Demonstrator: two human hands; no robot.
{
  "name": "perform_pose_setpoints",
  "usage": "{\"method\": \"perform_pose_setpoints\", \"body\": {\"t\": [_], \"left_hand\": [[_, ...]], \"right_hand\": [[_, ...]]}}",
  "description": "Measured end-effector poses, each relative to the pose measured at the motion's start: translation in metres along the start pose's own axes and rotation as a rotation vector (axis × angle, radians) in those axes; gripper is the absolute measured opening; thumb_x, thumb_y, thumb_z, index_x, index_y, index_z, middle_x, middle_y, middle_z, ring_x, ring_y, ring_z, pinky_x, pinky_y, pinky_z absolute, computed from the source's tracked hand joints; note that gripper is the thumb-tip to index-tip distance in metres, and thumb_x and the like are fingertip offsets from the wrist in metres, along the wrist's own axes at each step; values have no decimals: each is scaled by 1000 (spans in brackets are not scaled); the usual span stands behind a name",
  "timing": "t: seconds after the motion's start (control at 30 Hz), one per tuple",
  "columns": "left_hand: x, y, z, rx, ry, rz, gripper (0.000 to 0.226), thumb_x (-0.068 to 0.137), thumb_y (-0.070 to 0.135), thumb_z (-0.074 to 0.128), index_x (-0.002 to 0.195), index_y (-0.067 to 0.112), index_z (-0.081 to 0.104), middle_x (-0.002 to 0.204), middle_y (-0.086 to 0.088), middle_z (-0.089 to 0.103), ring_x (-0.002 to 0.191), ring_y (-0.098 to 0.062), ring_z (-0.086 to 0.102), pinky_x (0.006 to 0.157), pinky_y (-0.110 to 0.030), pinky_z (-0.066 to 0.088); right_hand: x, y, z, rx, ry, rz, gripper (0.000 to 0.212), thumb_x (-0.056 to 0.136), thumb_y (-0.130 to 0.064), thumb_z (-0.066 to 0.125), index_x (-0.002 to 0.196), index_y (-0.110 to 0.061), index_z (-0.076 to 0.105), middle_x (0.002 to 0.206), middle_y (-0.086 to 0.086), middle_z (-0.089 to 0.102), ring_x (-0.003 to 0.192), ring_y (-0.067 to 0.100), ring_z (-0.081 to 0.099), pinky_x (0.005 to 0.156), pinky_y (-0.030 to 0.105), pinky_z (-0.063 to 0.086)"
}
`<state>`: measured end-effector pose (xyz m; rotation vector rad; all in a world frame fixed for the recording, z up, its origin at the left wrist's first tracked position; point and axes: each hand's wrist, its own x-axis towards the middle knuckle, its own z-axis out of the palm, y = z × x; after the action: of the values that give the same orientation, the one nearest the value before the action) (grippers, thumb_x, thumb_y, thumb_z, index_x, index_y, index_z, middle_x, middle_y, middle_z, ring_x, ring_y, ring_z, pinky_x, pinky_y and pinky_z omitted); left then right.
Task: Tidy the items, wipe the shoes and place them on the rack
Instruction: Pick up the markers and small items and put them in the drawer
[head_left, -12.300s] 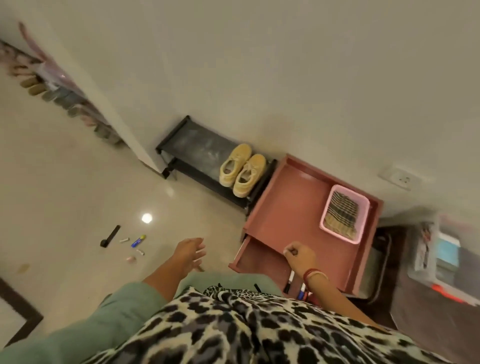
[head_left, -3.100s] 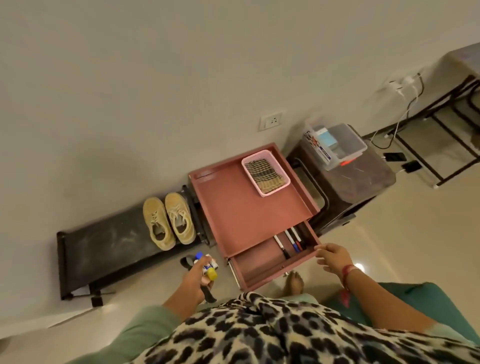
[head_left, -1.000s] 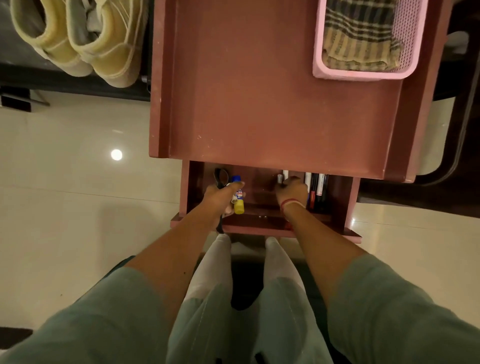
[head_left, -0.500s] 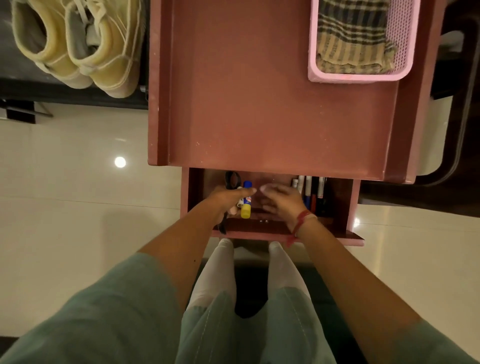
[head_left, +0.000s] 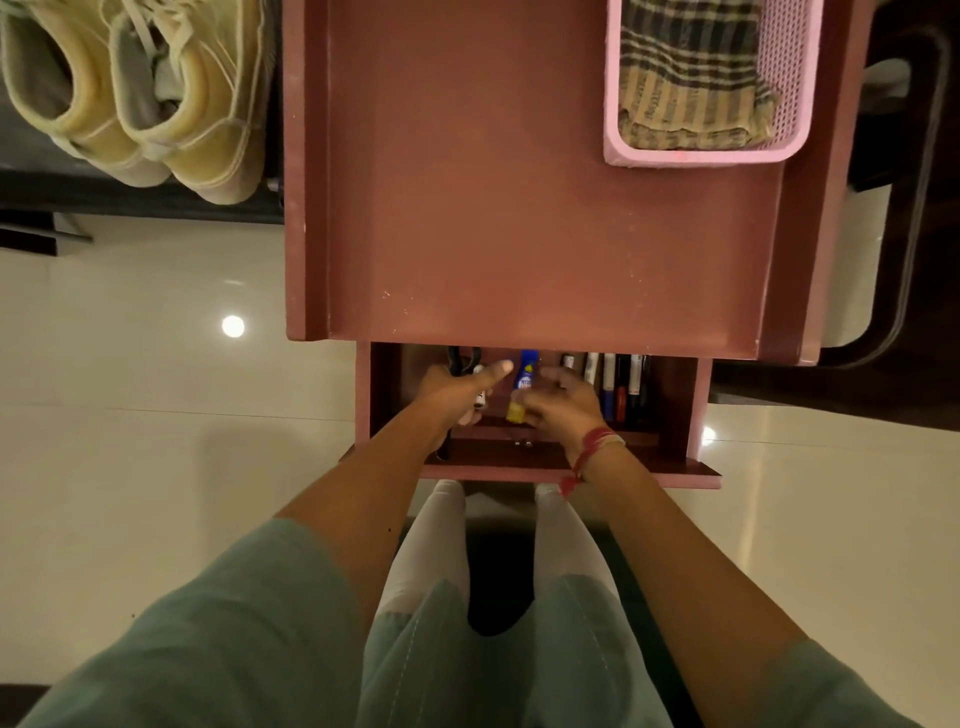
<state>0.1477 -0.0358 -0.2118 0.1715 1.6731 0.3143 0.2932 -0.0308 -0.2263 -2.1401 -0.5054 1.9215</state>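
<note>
1. Left hand (head_left: 454, 397), centre of frame, inside the open drawer (head_left: 644, 472): fingers curled round black scissors (head_left: 464, 358) and a small white pen (head_left: 479, 397). The thumb is straight and points right.
2. Right hand (head_left: 563, 402), motion-blurred: since half a second ago it has closed in leftward on the glue stick (head_left: 523, 387), and its fingers now lie against the yellow end. Whether they have closed on it cannot be told.
3. Glue stick, blue cap and yellow base: stands between the two hands over the drawer's middle. It was bundled in the left hand before, and now appears mid-transfer to the right.
4. Markers (head_left: 618, 387): side by side in the drawer's right part, unchanged.
5. Shoes (head_left: 145, 98), upper left, on the black rack (head_left: 130, 205). Checked cloth (head_left: 685, 78) in the pink basket (head_left: 701, 156), upper right.
6. Assessment: the gathered items are being sorted into the drawer one at a time. The tidying is likely near its end, and the wiping is not yet begun.
</note>
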Motion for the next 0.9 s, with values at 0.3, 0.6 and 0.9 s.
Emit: {"method": "perform_pose_setpoints", "body": {"t": [0.3,0.6,0.9], "left_hand": [[3,-3,-16,-62,-80,-20,24,91,28,64,104,8,68,75,-2,65,49,-8,55,47,-20,47],[-12,0,-20,-67,-101,15,18,93,16,51,97,16,69,84,-4,63,59,-9,55,49,-20,47],[-12,1,-15,28,-92,36,25,78,33,78,94,18,65,90,1,68,79,-8,63,66,-22,52]], "right_hand": [[59,15,-11,-827,277,-260,35,75,-18,77,99,0,59,103,18,66,98,33,62,81,34,47],[21,4,-4,-369,156,-224,6,84,-15,67,85,-10,65,87,11,68,81,26,64,78,33,54],[-29,-3,9,-22,-229,-47,24,83,-1,67,106,-3,61,86,6,67,78,14,66,67,21,57]]}}
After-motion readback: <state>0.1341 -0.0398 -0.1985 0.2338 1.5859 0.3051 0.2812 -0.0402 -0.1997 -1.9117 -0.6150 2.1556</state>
